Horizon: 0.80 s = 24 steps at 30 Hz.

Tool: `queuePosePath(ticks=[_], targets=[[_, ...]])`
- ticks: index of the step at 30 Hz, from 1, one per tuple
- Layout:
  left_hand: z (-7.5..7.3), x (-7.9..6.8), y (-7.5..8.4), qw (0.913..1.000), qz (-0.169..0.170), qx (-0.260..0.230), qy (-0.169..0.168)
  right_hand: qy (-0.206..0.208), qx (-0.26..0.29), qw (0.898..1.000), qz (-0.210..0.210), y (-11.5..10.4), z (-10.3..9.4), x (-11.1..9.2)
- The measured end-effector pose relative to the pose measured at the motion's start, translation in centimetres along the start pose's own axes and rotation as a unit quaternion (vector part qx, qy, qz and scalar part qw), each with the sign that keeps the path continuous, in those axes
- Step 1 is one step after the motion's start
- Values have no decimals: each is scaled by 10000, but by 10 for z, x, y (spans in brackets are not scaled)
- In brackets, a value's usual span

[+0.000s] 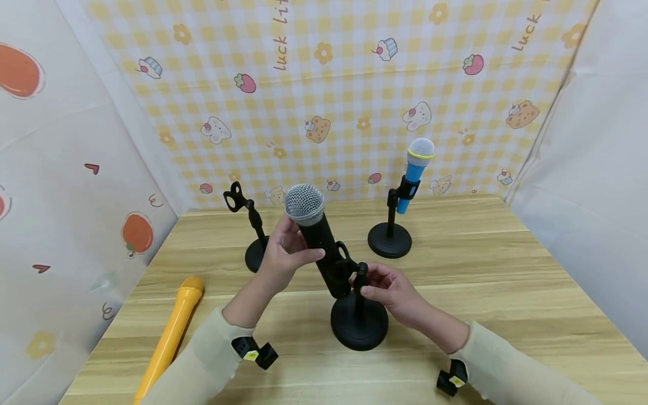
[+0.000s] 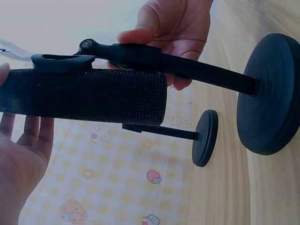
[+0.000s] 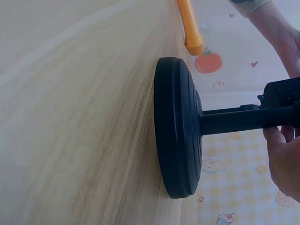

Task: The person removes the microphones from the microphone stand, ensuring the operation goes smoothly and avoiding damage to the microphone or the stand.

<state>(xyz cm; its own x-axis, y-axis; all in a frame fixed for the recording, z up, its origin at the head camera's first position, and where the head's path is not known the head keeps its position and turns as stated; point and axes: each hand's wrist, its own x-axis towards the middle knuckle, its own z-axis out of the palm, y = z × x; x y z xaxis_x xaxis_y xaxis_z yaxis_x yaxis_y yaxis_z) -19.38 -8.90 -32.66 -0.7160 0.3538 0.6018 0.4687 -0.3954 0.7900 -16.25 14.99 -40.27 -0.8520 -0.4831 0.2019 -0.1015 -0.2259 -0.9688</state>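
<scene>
Head view: black microphone [image 1: 321, 237] slants between the two hands [image 1: 284, 256] [image 1: 397, 295].

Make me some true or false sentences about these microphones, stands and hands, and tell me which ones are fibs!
1. The left hand holds the black microphone. True.
2. The blue microphone is lying down flat. False: it is tilted up in the clip of the back right stand.
3. The right hand grips the front stand. True.
4. The orange microphone is in a stand. False: it lies on the table.
5. The back left stand has no microphone in its clip. True.
</scene>
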Motion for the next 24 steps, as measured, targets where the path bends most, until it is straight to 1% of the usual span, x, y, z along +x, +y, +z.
queuePosePath(ticks=[6,12,24], targets=[[-1,1,2,9999,-96,-51,-47,-36,1,10000,-28,-1,-1,0],[-2,-1,4,9997,-212,-95,-35,-97,1,10000,12,1,-1,1],[-5,0,2,9993,-117,-319,-164,-246,38,9995,-217,2,-3,2]])
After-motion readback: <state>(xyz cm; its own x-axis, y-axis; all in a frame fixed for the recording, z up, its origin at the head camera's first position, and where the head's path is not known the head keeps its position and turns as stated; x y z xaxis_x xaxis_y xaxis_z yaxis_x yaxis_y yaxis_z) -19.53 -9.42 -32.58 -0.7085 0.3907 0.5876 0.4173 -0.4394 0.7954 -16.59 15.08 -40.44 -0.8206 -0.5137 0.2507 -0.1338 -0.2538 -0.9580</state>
